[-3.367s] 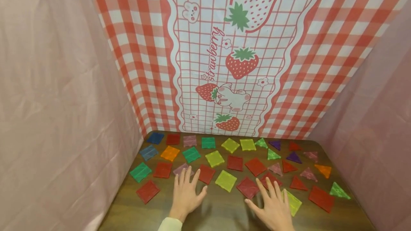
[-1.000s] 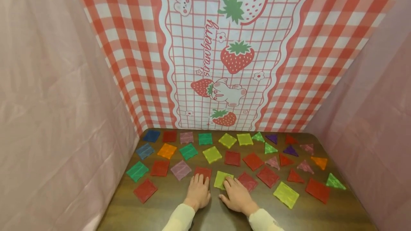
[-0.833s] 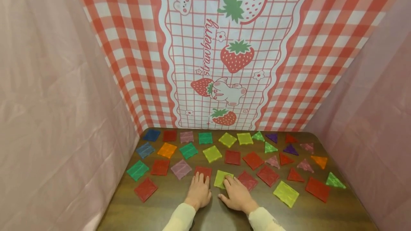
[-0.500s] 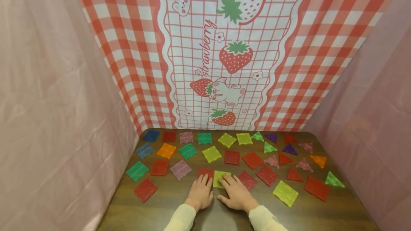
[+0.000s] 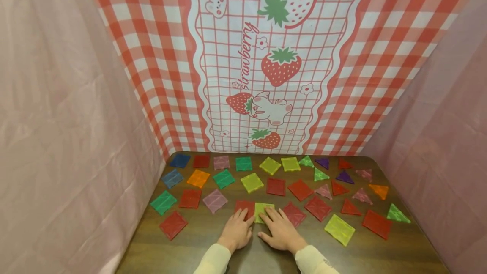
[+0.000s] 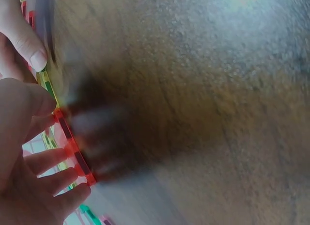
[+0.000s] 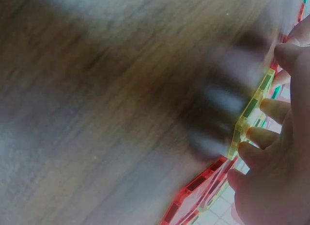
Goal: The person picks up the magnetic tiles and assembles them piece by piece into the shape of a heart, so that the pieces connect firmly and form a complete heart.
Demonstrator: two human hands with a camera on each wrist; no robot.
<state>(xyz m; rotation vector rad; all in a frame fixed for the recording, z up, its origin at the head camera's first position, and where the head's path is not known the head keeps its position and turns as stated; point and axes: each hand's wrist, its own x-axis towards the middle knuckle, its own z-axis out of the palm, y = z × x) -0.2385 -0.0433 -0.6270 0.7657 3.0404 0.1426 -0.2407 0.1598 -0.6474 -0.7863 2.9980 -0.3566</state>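
In the head view my left hand (image 5: 236, 231) rests its fingertips on a red square magnetic tile (image 5: 242, 204) lying flat near the table's front middle. My right hand (image 5: 280, 228) presses its fingers onto a yellow square magnetic tile (image 5: 262, 209) just to the right. The two tiles lie side by side, edges meeting. Dark magnets show along the red tile's rim (image 6: 75, 150) in the left wrist view. From the right wrist, the yellow tile (image 7: 250, 110) lies under the spread fingers. Both hands partly cover their tiles.
Close to the right hand lies another red square (image 5: 294, 215). Several square tiles, such as a pink one (image 5: 214, 201), spread over the wooden table (image 5: 152, 253). Triangles, including an orange one (image 5: 379, 191), lie at the right. A checked cloth (image 5: 152, 54) hangs behind.
Both hands came inward from spread positions to the red and yellow tiles. Over the last second the left hand slid the red tile right, closing the gap to the yellow one.
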